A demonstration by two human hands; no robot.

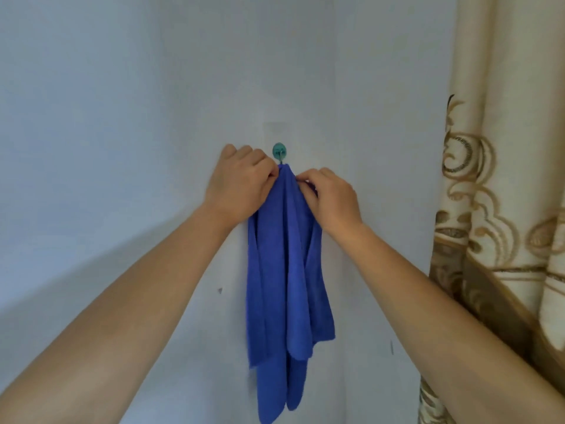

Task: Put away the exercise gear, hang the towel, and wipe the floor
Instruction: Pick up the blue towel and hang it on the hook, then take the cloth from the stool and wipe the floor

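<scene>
the fingers (269,175) of the left hand (241,185) and right hand (331,198) pinch the blue towel (284,270) at its bunched top under the green hook (279,151) on the wall (122,117); soft, light, limp, best gripped there.

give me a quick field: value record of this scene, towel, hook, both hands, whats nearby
towel: blue towel, draped down the wall in folds from its top
hook: small green wall hook, towel top bunched right at it
left hand: left hand gripping the towel's upper left edge
right hand: right hand pinching the towel's upper right edge
wall: plain pale wall
nearby: cream curtain with gold pattern, to the right
</scene>
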